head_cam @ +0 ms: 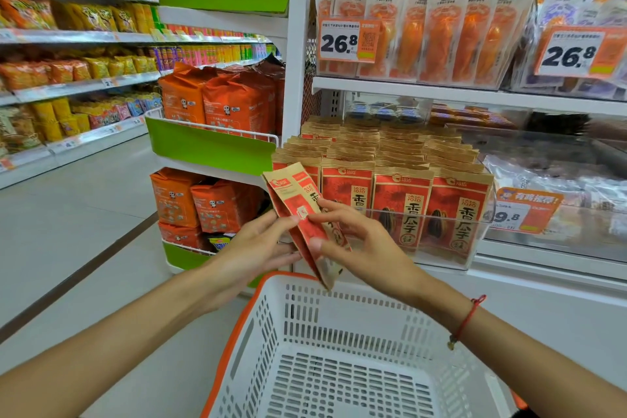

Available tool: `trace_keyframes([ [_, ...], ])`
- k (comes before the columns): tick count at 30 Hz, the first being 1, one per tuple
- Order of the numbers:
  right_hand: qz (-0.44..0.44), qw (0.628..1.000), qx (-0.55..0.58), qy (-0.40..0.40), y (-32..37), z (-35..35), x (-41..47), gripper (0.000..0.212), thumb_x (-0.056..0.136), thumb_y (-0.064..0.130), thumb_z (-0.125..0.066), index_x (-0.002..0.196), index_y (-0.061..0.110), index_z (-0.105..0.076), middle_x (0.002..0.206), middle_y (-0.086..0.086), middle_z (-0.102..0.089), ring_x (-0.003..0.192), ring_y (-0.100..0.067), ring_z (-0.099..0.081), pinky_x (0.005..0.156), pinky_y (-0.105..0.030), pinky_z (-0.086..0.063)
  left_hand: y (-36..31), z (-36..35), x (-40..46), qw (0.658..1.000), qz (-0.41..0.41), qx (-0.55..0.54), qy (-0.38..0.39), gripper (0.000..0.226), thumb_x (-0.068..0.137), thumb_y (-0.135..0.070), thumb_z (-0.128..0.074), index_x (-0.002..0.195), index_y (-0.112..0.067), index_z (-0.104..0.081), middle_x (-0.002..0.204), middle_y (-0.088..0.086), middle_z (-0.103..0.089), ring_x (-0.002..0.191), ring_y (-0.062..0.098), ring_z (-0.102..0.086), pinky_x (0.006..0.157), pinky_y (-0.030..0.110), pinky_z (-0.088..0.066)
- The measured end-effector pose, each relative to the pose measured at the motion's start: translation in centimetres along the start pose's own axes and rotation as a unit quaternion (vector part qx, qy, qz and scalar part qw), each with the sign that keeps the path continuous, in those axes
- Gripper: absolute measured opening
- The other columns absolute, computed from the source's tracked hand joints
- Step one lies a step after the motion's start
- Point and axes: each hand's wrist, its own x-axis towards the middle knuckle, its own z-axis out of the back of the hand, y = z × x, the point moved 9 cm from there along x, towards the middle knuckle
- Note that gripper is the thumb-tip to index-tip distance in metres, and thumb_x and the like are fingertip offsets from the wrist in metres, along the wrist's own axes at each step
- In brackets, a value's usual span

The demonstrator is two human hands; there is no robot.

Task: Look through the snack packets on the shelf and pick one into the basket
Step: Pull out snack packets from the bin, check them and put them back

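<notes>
I see both hands pinching one red-and-brown snack packet (305,214): left hand (252,244) at its left edge, right hand (356,241) on its face. It hangs tilted above the white basket (258,332), before the shelf (475,95) with matching packets (400,200).

The basket (271,316) ran off the bottom edge; the right hand (359,241) hid part of the packet's (298,200) print.
</notes>
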Motion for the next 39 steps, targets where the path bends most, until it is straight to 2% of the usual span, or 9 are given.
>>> trace_keyframes([
  [3, -0.028, 0.998, -0.013, -0.052, -0.3, 1.3, 0.2, 0.030, 0.088, 0.034, -0.067, 0.117, 0.026, -0.064, 0.129, 0.017, -0.052, 0.118, 0.000, -0.050, 0.098, -0.035, -0.049, 0.2, 0.6, 0.0, 0.999, 0.007, 0.043, 0.022, 0.024, 0.100, -0.029, -0.048, 0.113, -0.047, -0.057, 0.115, -0.014, -0.070, 0.106, 0.012, -0.068, 0.096, 0.031, -0.052],
  [6, -0.074, 0.993, -0.027, -0.086, -1.3, 2.0, 0.3, 0.047, 0.083, 0.033, -0.073, 0.124, 0.024, -0.051, 0.113, 0.014, -0.058, 0.100, -0.004, -0.056, 0.084, -0.024, -0.051, 0.4, 0.3, 0.1, 0.997, 0.008, 0.062, 0.043, 0.028, 0.101, -0.025, -0.045, 0.122, -0.040, -0.055, 0.125, -0.011, -0.065, 0.117, 0.009, -0.062, 0.097, 0.034, -0.053],
  [9, -0.101, 0.989, -0.028, -0.102, -2.1, 2.3, 0.4, 0.047, 0.080, 0.029, -0.077, 0.122, 0.021, -0.057, 0.098, 0.007, -0.061, 0.081, -0.006, -0.056, 0.068, -0.015, -0.048, 0.5, 0.2, 0.1, 0.995, 0.005, 0.081, 0.054, 0.029, 0.102, -0.021, -0.043, 0.124, -0.036, -0.055, 0.126, -0.009, -0.065, 0.117, 0.008, -0.060, 0.093, 0.032, -0.054],
  [15, -0.113, 0.981, -0.059, -0.145, -2.2, 3.2, 0.1, 0.031, 0.082, 0.038, -0.074, 0.106, 0.025, -0.060, 0.076, 0.007, -0.066, 0.068, -0.004, -0.061, 0.072, -0.032, -0.056, 0.5, 0.4, 0.4, 0.993, 0.011, 0.110, 0.051, 0.030, 0.103, -0.019, -0.039, 0.122, -0.035, -0.056, 0.108, -0.008, -0.073, 0.101, 0.005, -0.066, 0.074, 0.021, -0.056],
  [20, -0.107, 0.979, -0.052, -0.162, -2.2, 3.9, 0.1, 0.016, 0.090, 0.032, -0.066, 0.090, 0.017, -0.058, 0.066, 0.000, -0.073, 0.058, -0.012, -0.070, 0.069, -0.044, -0.060, 0.7, 0.9, 0.6, 0.992, 0.016, 0.117, 0.034, 0.031, 0.101, -0.015, -0.047, 0.123, -0.034, -0.056, 0.116, -0.001, -0.070, 0.100, 0.006, -0.067, 0.069, 0.018, -0.055],
  [25, -0.081, 0.979, -0.093, -0.164, -1.7, 4.0, 0.1, 0.017, 0.090, 0.031, -0.066, 0.083, 0.019, -0.057, 0.063, 0.002, -0.072, 0.057, -0.007, -0.069, 0.068, -0.041, -0.060, 1.1, 1.8, 0.8, 0.990, 0.020, 0.138, 0.018, 0.034, 0.099, -0.020, -0.053, 0.130, -0.033, -0.055, 0.124, -0.007, -0.063, 0.109, 0.001, -0.063, 0.084, 0.024, -0.056],
  [31, 0.011, 0.948, -0.247, -0.199, 0.7, 4.1, -0.1, 0.019, 0.091, 0.039, -0.063, 0.083, 0.029, -0.050, 0.068, 0.006, -0.072, 0.058, -0.005, -0.066, 0.054, -0.034, -0.056, 1.4, 1.6, 0.3, 0.997, 0.036, 0.075, 0.005, 0.028, 0.097, -0.031, -0.054, 0.125, -0.034, -0.060, 0.117, -0.011, -0.070, 0.110, 0.005, -0.064, 0.081, 0.024, -0.055],
  [35, 0.024, 0.950, -0.221, -0.218, 0.7, 4.1, -0.1, 0.017, 0.090, 0.039, -0.065, 0.083, 0.027, -0.054, 0.061, 0.008, -0.069, 0.054, -0.003, -0.064, 0.053, -0.036, -0.056, 1.3, 2.2, 0.5, 0.997, 0.029, 0.069, -0.032, 0.028, 0.097, -0.030, -0.055, 0.125, -0.032, -0.059, 0.118, -0.006, -0.069, 0.111, 0.009, -0.064, 0.089, 0.030, -0.054],
  [39, -0.029, 0.965, -0.138, -0.221, -0.7, 4.3, 0.0, 0.018, 0.089, 0.041, -0.065, 0.084, 0.025, -0.059, 0.062, 0.005, -0.070, 0.054, -0.004, -0.066, 0.060, -0.041, -0.058, 1.1, 2.3, 0.5, 0.996, 0.024, 0.068, -0.047, 0.031, 0.096, -0.031, -0.055, 0.128, -0.030, -0.058, 0.117, -0.004, -0.069, 0.110, 0.010, -0.064, 0.090, 0.031, -0.054],
])
